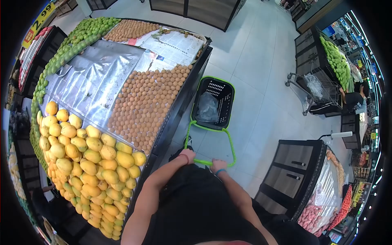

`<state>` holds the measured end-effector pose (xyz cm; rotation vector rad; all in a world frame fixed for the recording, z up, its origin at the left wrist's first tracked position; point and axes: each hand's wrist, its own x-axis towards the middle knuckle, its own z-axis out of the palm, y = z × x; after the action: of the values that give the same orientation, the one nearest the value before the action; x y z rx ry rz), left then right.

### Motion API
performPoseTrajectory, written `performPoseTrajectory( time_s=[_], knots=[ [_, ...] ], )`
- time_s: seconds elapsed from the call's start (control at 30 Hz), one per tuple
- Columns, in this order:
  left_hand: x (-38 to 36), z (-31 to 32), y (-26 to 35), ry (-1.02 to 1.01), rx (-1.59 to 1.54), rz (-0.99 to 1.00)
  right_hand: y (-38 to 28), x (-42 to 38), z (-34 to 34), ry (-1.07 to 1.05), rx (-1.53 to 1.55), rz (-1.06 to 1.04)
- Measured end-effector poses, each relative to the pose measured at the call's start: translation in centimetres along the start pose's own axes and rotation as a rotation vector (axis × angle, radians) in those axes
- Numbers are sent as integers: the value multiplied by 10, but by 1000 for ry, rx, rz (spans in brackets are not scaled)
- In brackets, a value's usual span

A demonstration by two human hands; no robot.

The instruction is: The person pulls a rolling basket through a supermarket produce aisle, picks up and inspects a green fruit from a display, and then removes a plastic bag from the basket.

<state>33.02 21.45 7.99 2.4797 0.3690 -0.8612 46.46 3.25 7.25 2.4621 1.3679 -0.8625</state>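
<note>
Both of my hands grip the green handle (233, 148) of a rolling shopping basket (232, 100) on the tiled floor in front of me. My left hand (188, 155), with a reddish band at the wrist, is closed around the handle's left end. My right hand (218, 165), with a blue band at the wrist, is closed near its right side. The basket is black with a green rim, and a clear plastic bag (208, 108) lies inside it. Part of the handle between and under my fingers is hidden.
At my left stands a produce display with yellow mangoes (87, 167), small round brown fruit (151, 98) and green fruit (87, 32). Pale tiled floor (253, 81) stretches ahead. On the right are a dark cabinet stand (286, 175), a metal shopping cart (322, 90) and a person (354, 100) in dark clothes.
</note>
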Motion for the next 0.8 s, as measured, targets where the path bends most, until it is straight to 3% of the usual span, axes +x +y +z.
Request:
performPoseTrajectory(
  time_s=[0.3, 0.8],
  knots=[
    [32, -54, -16, -18, -22, 82, -6, 43, -45, -1, -67, -137],
    [93, -99, -19, -31, -47, 6, 50, 114, -82, -38, -74, -321]
  ],
)
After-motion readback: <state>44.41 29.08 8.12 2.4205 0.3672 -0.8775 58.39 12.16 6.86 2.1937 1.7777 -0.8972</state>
